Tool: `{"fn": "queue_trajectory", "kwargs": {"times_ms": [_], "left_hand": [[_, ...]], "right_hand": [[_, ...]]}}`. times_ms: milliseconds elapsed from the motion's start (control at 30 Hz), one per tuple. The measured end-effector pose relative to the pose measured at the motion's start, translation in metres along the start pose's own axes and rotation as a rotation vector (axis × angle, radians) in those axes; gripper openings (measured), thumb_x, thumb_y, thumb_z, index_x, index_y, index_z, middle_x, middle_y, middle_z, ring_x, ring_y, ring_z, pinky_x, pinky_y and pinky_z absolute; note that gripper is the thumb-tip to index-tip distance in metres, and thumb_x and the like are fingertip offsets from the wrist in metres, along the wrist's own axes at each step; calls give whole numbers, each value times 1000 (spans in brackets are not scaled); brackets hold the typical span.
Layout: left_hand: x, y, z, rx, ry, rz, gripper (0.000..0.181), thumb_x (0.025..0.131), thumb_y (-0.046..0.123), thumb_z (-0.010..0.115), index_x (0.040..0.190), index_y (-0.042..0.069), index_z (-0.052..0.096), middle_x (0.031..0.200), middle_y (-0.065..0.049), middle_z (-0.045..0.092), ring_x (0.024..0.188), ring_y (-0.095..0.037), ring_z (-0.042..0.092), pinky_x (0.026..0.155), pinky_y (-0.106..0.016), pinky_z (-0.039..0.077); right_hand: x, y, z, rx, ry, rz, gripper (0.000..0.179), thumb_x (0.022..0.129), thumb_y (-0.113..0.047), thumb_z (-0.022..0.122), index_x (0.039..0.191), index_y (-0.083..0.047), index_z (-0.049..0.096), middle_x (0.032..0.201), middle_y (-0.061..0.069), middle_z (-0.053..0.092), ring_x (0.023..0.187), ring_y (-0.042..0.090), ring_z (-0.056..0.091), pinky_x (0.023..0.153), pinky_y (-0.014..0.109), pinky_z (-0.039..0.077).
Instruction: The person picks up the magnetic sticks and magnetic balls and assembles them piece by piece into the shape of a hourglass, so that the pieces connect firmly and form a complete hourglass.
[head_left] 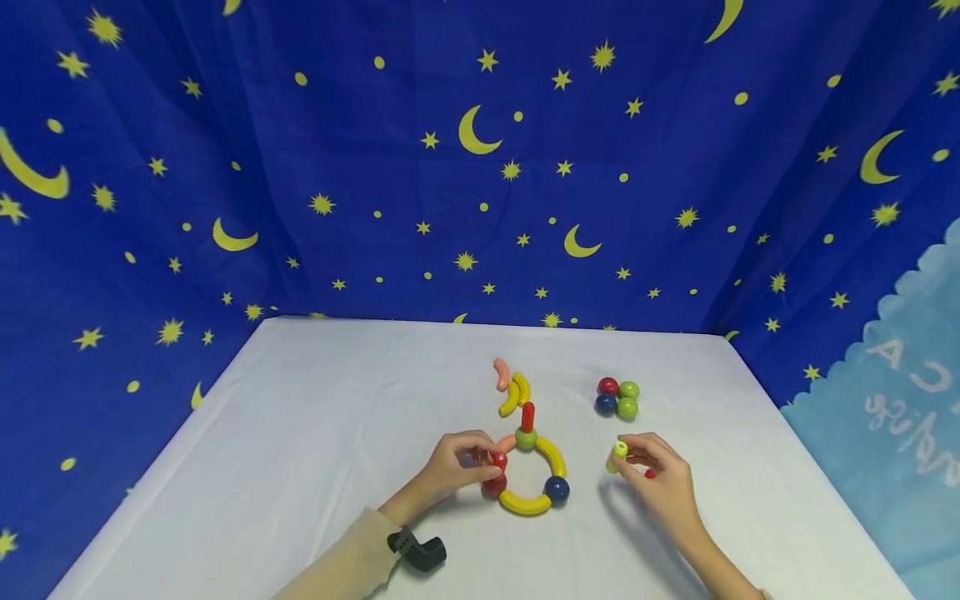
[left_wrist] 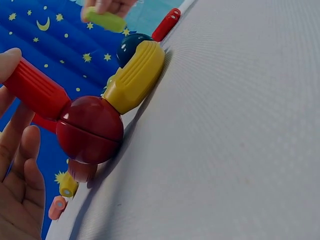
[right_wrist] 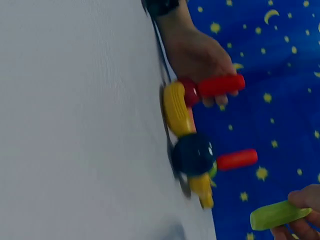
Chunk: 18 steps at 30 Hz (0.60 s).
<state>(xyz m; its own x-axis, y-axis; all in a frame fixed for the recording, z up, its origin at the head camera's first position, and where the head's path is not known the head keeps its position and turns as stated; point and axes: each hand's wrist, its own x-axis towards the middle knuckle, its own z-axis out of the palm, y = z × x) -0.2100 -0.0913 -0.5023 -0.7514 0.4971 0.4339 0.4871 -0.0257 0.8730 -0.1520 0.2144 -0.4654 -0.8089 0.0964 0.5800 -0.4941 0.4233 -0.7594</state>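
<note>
Pinching a red rod [head_left: 499,460] between thumb and fingers, the left hand [head_left: 453,462] holds it upright against the red ball [head_left: 494,487] of a ring [head_left: 525,505] on the table. The right hand [head_left: 666,479] has thumb and fingertips clamped on a light green rod [head_left: 615,458], off the table and just beside the ring.

As far as the pictures show, the ring is closed: red, green [head_left: 526,439] and blue balls [head_left: 557,490] joined by two yellow curves and a pink one. A second red rod [head_left: 528,416] stands on the green ball; the blue ball carries none, so the uprights look only partly done. Unused are four loose balls [head_left: 627,408], two yellow curves [head_left: 523,388] and a pink curve [head_left: 501,375]. Behind the right hand, a red piece [head_left: 650,474] is mostly hidden, probably another rod lying down.

White cloth covers the table [head_left: 300,400]. Around it hangs a blue drape [head_left: 390,150] with yellow moons and stars, and a pale blue panel [head_left: 862,433] with white lettering stands at the right.
</note>
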Motion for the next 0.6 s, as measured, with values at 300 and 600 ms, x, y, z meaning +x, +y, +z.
{"fn": "queue_trajectory", "kwargs": {"times_ms": [300,600], "left_hand": [[-1,3,1,-49,-17,-6,18,81,-1,70,98,-4,68,90,-21,64,76,-3,58,68,-22,52],[-1,12,-1,-66,-5,-74,14,82,-2,67,95,-5,66,90,-26,62,72,-1,56,65,-19,51]], "right_hand": [[-8,-14,37,122,-235,-11,29,71,10,75,97,1,67,89,8,63,82,2,62,74,17,54],[-13,-11,46,156,-306,-58,27,73,12,73,98,5,65,88,13,62,83,4,60,75,17,53]]}}
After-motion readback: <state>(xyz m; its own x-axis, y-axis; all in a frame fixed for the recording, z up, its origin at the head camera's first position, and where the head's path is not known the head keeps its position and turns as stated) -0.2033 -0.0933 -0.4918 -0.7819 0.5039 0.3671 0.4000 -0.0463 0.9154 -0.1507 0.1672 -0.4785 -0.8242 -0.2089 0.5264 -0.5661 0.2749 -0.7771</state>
